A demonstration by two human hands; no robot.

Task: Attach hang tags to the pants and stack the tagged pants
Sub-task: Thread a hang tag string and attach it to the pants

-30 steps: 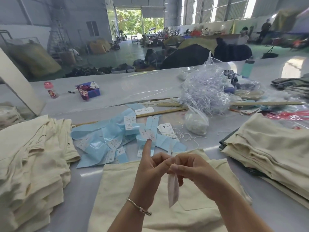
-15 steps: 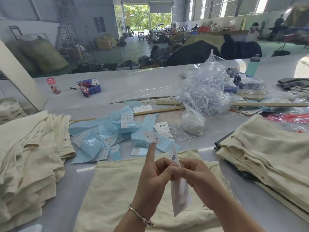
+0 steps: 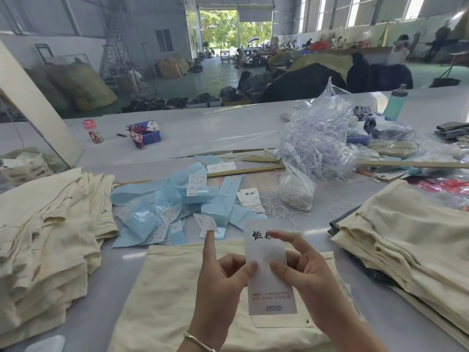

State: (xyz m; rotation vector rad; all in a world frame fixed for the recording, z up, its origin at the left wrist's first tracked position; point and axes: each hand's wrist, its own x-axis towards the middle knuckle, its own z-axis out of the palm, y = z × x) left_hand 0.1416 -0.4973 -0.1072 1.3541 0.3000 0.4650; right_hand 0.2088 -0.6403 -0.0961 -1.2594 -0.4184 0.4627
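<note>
Hang tag in my hands, one pair of pants waiting beneath it.

Both my left hand (image 3: 223, 278) and right hand (image 3: 304, 273) pinch the white hang tag (image 3: 269, 273) by its edges, upright above the cream pants (image 3: 165, 288) spread flat on the surface (image 3: 121, 252); a small sticker (image 3: 205, 222) sits on my left forefinger. I judge this tag not yet attached. The folded pile at my left (image 3: 43, 240) and the pile at my right (image 3: 411, 240) are both cream, and I can't tell which holds tagged pairs, so plenty seems left. Beyond lie blue sticker backings (image 3: 162, 207), loose tags (image 3: 250, 199), string (image 3: 279, 209) and a bag of plastic fasteners (image 3: 317, 146). The room is a big, bright warehouse with an open doorway (image 3: 218, 31) far off.
</note>
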